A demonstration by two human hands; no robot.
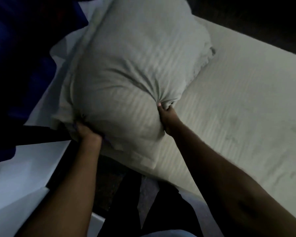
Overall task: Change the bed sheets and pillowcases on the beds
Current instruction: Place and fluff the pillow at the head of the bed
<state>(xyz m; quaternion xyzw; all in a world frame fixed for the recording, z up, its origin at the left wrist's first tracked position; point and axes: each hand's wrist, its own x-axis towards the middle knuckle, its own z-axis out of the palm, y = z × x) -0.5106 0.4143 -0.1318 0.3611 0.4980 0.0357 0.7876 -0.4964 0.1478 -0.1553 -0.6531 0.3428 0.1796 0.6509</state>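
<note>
A large white pillow (135,69) in a faintly striped pillowcase is held up over the head end of the bed. My left hand (85,130) grips its lower left corner, fingers buried in the bunched fabric. My right hand (166,115) pinches a gathered fold of the case at the lower right corner. The bed's white striped sheet (237,108) stretches out to the right and below the pillow. The room is dim.
Dark blue fabric or furniture (20,57) fills the upper left. A dark bar (41,134) crosses under the pillow at left, with a pale surface (20,177) below it. Dark patterned floor (109,182) shows between my arms. Beyond the bed's far edge lies darkness (255,17).
</note>
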